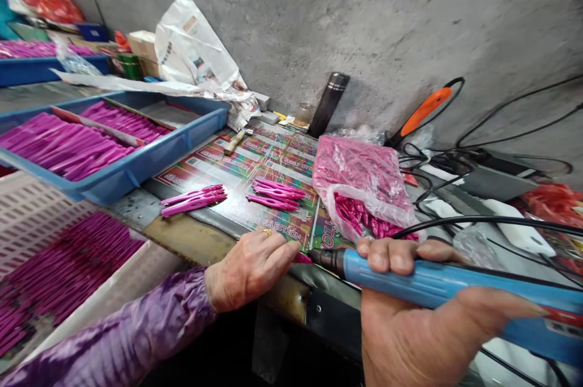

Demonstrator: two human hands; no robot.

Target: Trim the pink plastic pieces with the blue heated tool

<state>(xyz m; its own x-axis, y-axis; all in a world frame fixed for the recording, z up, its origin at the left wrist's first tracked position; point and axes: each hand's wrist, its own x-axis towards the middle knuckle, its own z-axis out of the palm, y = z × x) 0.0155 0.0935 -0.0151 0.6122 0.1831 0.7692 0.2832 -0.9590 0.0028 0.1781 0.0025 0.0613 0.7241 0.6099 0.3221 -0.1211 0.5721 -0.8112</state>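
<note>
My right hand is wrapped round a blue electric screwdriver, held nearly level with its black nose pointing left. My left hand is closed at the table's front edge, pinching a slim magenta piece. Only the end of that piece shows, right at the screwdriver's tip; my fingers hide the rest. Just beyond my left hand lie two small bundles of slim magenta pieces, a left bundle and a right bundle. Behind the screwdriver sits an opened clear plastic bag full of small magenta parts.
At left stands a blue divided tray of magenta pieces, above a white crate holding more. A small wooden-handled tool, dark flask and orange-handled tool are near the wall. Black cables cross the right side.
</note>
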